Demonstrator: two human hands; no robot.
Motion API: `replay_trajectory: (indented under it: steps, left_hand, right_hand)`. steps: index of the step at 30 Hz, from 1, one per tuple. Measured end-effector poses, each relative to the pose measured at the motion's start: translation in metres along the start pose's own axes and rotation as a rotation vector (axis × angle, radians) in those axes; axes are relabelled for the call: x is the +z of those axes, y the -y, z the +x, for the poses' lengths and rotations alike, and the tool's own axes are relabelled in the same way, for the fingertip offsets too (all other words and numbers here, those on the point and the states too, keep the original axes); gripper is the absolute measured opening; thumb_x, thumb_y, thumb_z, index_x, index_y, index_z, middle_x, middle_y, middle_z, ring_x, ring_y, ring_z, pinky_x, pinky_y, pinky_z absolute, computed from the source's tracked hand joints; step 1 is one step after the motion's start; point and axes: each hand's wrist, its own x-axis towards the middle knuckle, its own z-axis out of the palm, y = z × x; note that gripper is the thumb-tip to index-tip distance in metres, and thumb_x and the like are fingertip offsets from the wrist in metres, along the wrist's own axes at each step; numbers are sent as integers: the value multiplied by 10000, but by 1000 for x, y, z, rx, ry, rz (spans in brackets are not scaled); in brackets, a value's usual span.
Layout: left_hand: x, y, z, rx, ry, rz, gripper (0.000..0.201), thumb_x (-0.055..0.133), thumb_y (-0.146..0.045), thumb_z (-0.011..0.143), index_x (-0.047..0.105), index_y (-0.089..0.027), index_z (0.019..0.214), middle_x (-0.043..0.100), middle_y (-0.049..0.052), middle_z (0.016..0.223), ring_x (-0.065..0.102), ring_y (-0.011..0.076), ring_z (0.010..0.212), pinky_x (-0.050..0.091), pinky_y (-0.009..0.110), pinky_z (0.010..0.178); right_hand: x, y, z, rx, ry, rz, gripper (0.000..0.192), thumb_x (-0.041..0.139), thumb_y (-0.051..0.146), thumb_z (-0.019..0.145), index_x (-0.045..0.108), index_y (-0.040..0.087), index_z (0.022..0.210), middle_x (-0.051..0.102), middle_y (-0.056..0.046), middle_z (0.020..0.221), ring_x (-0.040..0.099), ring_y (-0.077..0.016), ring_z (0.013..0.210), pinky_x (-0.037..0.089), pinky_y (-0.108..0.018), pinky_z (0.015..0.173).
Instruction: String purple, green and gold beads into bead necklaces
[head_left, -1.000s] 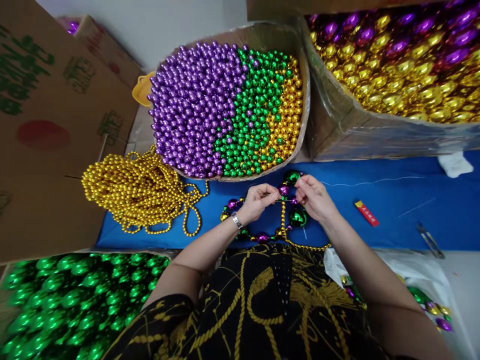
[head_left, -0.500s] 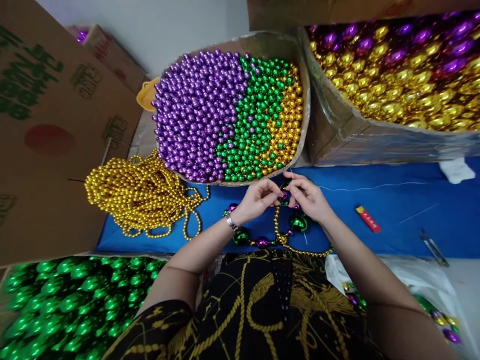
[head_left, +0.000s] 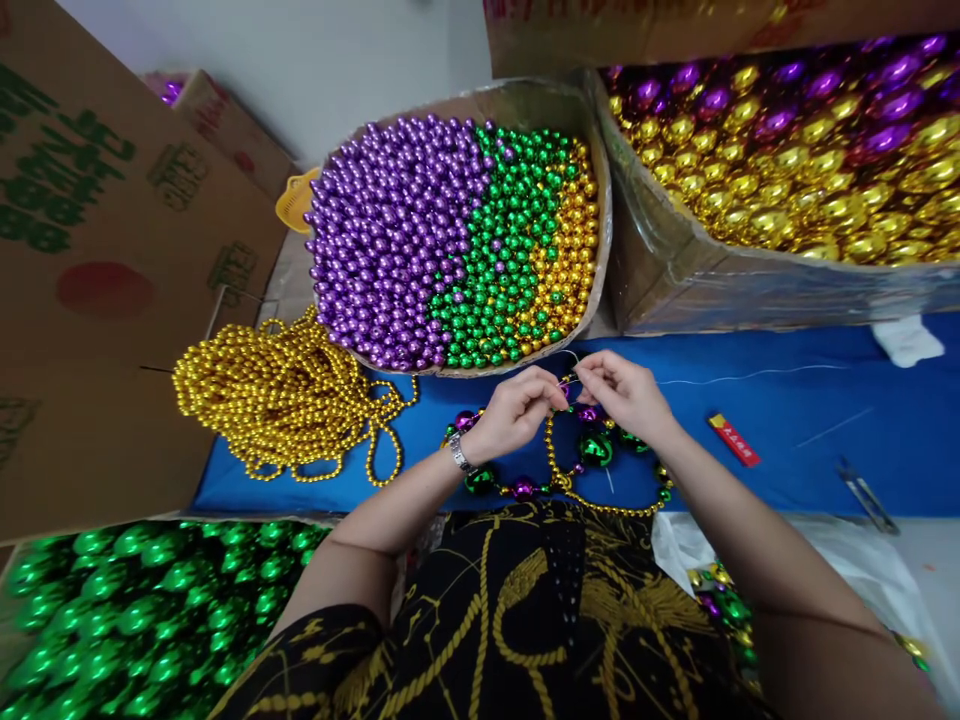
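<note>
My left hand (head_left: 516, 412) is closed in a pinch at the end of a bead strand, where a purple bead shows by the fingertips. Close beside it, my right hand (head_left: 624, 396) pinches a thin white string (head_left: 573, 356), which loops up above the fingers. More of that string trails off to the right. Below both hands lies a bead necklace with large green beads (head_left: 596, 449), purple beads (head_left: 523, 488) and a gold bead chain (head_left: 600, 506). My fingers partly hide the strand between them.
A box (head_left: 609, 250) of loose purple, green and gold beads stands ahead. Larger beads fill another box (head_left: 720, 285) at the right. Gold bead chains (head_left: 270, 400) lie left on the blue cloth (head_left: 450, 395). A red packet (head_left: 733, 440) and thread snips (head_left: 866, 495) lie right.
My right hand has drawn its fingers together around the string, and the string's loop above them has changed shape. My left hand has shifted slightly down. The whole view has tilted a little.
</note>
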Motion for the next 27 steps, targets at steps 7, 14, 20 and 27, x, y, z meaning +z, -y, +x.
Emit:
replay_trajectory:
  steps: [7, 14, 20, 27]
  left_hand:
    - [5, 1, -5, 240, -41, 373, 291, 454, -50, 893, 629, -159, 1097, 599, 96, 1030, 610, 158, 920, 544, 300, 774]
    - [14, 6, -3, 316, -81, 496, 246, 586, -221, 907, 601, -154, 1143, 595, 104, 1036, 609, 181, 925, 563, 319, 763]
    - [-2, 4, 0, 48, -23, 153, 152, 588, -287, 921, 648, -166, 851, 641, 83, 1000, 620, 156, 903, 524, 313, 803]
    - [-10, 9, -21, -346, -144, -735, 423, 738, -494, 757, 515, -163, 616, 671, 112, 1143, 612, 263, 1119, 507, 448, 941]
  right_hand:
    - [-17, 11, -5, -229, 242, -586, 306, 395, 330, 990, 627, 182, 855, 676, -77, 830, 630, -193, 792, 438, -303, 713]
    - [-19, 21, -1, -178, 333, -271, 328, 427, 410, 986, 598, 180, 826, 567, 16, 676, 504, -101, 614, 355, -235, 605]
    - [-30, 15, -6, -45, 283, -91, 348, 503, 493, 940, 632, 180, 856, 598, 0, 722, 512, -109, 637, 387, -239, 598]
    - [-15, -11, -22, 242, -120, 662, 356, 507, 564, 888, 415, 237, 785, 635, -38, 945, 628, -187, 919, 508, -282, 634]
